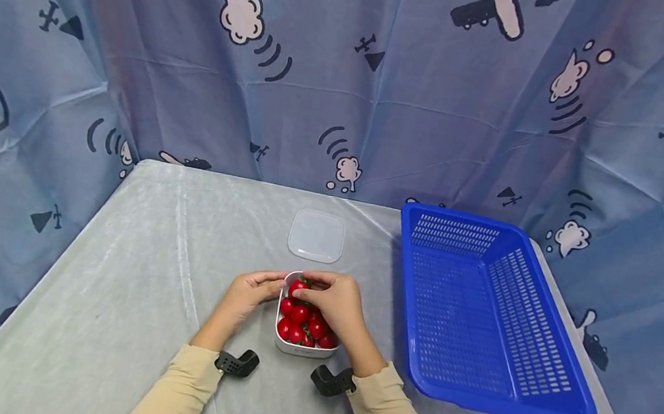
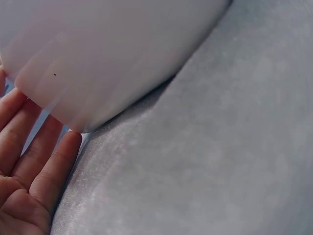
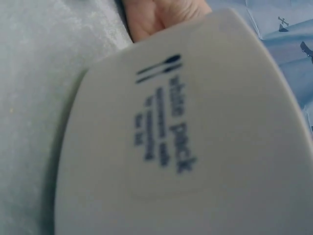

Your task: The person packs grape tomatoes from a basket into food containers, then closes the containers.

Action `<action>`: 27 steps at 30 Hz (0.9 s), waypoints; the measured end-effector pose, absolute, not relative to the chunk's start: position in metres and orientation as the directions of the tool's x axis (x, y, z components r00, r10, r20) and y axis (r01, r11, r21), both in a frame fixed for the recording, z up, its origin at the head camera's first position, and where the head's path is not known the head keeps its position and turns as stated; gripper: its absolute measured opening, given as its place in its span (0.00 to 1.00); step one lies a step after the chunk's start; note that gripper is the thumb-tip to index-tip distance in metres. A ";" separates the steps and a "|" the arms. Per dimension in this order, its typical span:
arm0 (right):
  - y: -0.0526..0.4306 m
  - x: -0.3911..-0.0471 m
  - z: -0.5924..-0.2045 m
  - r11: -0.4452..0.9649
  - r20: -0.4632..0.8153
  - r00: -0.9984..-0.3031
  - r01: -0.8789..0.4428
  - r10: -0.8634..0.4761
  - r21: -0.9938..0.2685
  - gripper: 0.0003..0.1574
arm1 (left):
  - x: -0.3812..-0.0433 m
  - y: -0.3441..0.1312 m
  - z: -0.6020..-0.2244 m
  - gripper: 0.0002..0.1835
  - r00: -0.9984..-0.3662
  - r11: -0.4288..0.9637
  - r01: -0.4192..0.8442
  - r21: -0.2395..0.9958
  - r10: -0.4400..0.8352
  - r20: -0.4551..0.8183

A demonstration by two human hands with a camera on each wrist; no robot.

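A white container (image 1: 304,351) of red cherry tomatoes (image 1: 298,314) stands in front of me, its printed wall filling much of the right wrist view. My left hand (image 1: 243,298) holds its far left corner, thumb at the rim. In the left wrist view, the fingers (image 2: 51,169) lie against the outer wall. Over the far end of the container, my right hand (image 1: 340,305) pinches a cherry tomato (image 1: 297,287) between thumb and fingers; the hand partly covers the tomatoes below.
Behind the container lies a translucent lid (image 1: 316,236), flat on the pale cloth-covered table (image 1: 134,266). A large blue plastic basket (image 1: 462,304) with slotted sides takes up the right side. A patterned blue curtain (image 1: 306,108) hangs beyond the table's back edge.
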State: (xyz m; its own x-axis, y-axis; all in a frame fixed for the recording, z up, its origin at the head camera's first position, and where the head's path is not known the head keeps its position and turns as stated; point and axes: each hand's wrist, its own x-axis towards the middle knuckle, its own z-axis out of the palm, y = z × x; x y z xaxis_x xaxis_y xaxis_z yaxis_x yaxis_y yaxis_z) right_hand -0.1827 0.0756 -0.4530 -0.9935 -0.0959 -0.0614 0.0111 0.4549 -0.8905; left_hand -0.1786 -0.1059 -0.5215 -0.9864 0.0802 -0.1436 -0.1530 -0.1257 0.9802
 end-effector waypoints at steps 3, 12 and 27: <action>0.079 -0.183 -0.449 0.447 -0.048 -0.995 0.005 -0.084 -0.894 0.20 | -0.180 -0.105 -0.520 0.19 -0.985 -0.131 -0.159 0.979 0.084 -0.149; 0.094 -0.202 -0.418 0.348 -0.024 -0.998 0.045 0.065 -0.936 0.19 | -0.181 -0.105 -0.520 0.20 -0.986 -0.137 -0.151 0.979 0.085 -0.140; 0.107 -0.278 -0.396 0.164 -0.277 -0.956 0.289 0.093 -0.943 0.20 | -0.211 -0.126 -0.476 0.24 -0.977 -0.046 -0.154 0.987 0.155 -0.145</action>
